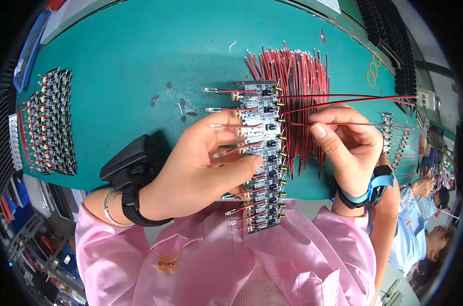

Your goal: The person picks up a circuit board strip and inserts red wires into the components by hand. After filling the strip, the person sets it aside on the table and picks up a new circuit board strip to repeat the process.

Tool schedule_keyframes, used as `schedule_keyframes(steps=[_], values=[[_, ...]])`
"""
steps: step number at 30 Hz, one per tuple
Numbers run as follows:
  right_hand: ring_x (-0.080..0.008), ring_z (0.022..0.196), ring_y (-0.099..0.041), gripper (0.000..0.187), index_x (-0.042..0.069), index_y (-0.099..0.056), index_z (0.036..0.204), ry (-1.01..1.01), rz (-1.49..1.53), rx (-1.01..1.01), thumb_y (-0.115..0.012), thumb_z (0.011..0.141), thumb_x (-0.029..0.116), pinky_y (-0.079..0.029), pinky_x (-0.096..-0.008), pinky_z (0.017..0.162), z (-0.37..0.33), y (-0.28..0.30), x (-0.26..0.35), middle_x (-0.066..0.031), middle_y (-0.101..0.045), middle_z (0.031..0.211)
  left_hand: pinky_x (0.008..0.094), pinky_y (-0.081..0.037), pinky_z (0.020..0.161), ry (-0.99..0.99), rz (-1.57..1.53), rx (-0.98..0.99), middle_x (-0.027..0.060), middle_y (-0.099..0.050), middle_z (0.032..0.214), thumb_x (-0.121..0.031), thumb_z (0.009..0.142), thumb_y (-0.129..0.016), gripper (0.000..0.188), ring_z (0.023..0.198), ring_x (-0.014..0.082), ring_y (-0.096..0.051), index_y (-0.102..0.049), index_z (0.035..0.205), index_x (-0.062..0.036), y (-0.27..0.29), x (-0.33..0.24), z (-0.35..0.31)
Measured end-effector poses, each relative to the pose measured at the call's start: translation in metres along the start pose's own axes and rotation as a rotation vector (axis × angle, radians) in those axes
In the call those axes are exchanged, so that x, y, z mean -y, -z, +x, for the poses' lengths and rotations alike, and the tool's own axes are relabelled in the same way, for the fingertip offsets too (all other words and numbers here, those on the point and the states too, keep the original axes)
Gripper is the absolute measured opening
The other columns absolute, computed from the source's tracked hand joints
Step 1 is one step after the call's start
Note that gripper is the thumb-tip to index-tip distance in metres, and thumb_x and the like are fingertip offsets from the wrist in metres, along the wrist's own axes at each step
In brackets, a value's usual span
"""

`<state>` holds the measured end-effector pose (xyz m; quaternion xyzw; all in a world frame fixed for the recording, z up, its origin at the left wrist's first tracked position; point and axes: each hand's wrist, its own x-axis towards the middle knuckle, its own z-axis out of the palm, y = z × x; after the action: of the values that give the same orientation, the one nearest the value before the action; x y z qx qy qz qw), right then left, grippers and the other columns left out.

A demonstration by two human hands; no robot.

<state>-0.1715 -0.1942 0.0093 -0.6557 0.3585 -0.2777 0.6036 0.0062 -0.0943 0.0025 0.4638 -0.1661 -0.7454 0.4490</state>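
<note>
- The circuit-board strip point(264, 145) is held up between the two hands, over the green surface point(119, 56), its long axis running from the far side down toward the person's chest.
- The left hand point(190, 176) grips the strip from its left side, thumb pressed on the top face near mid-length, some fingers passing behind it.
- The right hand point(349, 145) is closed in a thumb-and-forefinger pinch on a dark red wire point(300, 124), to the right of the strip.
- That wire lies crosswise to the strip, nearly square to its long axis; its short free end points left, toward the row of brass terminals point(282, 138) on the right edge.
- The wire's tip looks just beside the third terminal from the far end, seemingly with a small gap; contact is hard to judge.
- Farther along, two red-and-black wires point(343, 96) stretch rightward from that same edge.
- The loose wire bundle point(295, 69) lies behind, partly hidden by strip and fingers.
</note>
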Motion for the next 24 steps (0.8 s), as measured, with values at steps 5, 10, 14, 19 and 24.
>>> schedule_keyframes(steps=[5, 10, 14, 19, 24], values=[[-0.0048, 0.06, -0.048, 0.012, -0.005, -0.059, 0.084, -0.032, -0.04, 0.066, -0.061, 0.072, -0.005, -0.038, -0.0163, 0.054, -0.001, -0.0056, -0.0029, -0.0042, -0.056, 0.074, 0.0217, -0.049, 0.056, 0.012, 0.027, -0.003, 0.0051, -0.055, 0.096, -0.002, 0.078, -0.054, 0.037, 0.081, 0.0088, -0.054, -0.039, 0.112, -0.003, -0.0015, -0.0024, -0.0006], [-0.0044, 0.055, -0.044, 0.008, -0.004, -0.06, 0.078, 0.008, -0.202, 0.1, -0.063, 0.071, -0.002, -0.034, -0.0169, 0.051, 0.0008, -0.0068, -0.004, -0.0037, -0.056, 0.07, 0.0215, -0.05, 0.057, -0.013, 0.026, 0.002, 0.0049, -0.055, 0.097, -0.002, 0.078, -0.054, 0.038, 0.083, 0.0091, -0.054, -0.038, 0.112, -0.003, -0.0013, -0.0011, -0.0013], [-0.0052, 0.053, -0.041, 0.006, -0.003, -0.06, 0.073, -0.007, -0.178, 0.075, -0.064, 0.069, -0.001, -0.033, -0.0178, 0.049, 0.0, -0.0081, -0.0054, -0.0033, -0.055, 0.066, 0.0213, -0.05, 0.057, -0.012, 0.019, 0.008, 0.0049, -0.054, 0.098, -0.001, 0.078, -0.054, 0.038, 0.084, 0.0094, -0.053, -0.038, 0.112, -0.003, -0.0012, -0.0015, -0.0017], [-0.0059, 0.052, -0.042, 0.006, -0.002, -0.059, 0.071, 0.053, -0.218, 0.051, -0.064, 0.068, -0.002, -0.034, -0.0184, 0.049, 0.0011, -0.0086, -0.0061, -0.0029, -0.055, 0.064, 0.0213, -0.05, 0.057, -0.007, 0.037, -0.002, 0.0052, -0.054, 0.099, -0.001, 0.078, -0.054, 0.039, 0.085, 0.0097, -0.053, -0.038, 0.113, -0.0028, -0.0008, -0.0024, -0.0014], [-0.0069, 0.052, -0.042, 0.006, -0.001, -0.06, 0.07, 0.111, -0.273, 0.023, -0.064, 0.066, -0.002, -0.034, -0.0193, 0.049, -0.0005, -0.0106, -0.0067, -0.0029, -0.055, 0.063, 0.0213, -0.05, 0.056, -0.015, 0.021, 0.003, 0.0053, -0.054, 0.099, -0.001, 0.078, -0.054, 0.039, 0.085, 0.0097, -0.053, -0.037, 0.113, -0.0027, -0.0013, -0.0012, -0.0027]])
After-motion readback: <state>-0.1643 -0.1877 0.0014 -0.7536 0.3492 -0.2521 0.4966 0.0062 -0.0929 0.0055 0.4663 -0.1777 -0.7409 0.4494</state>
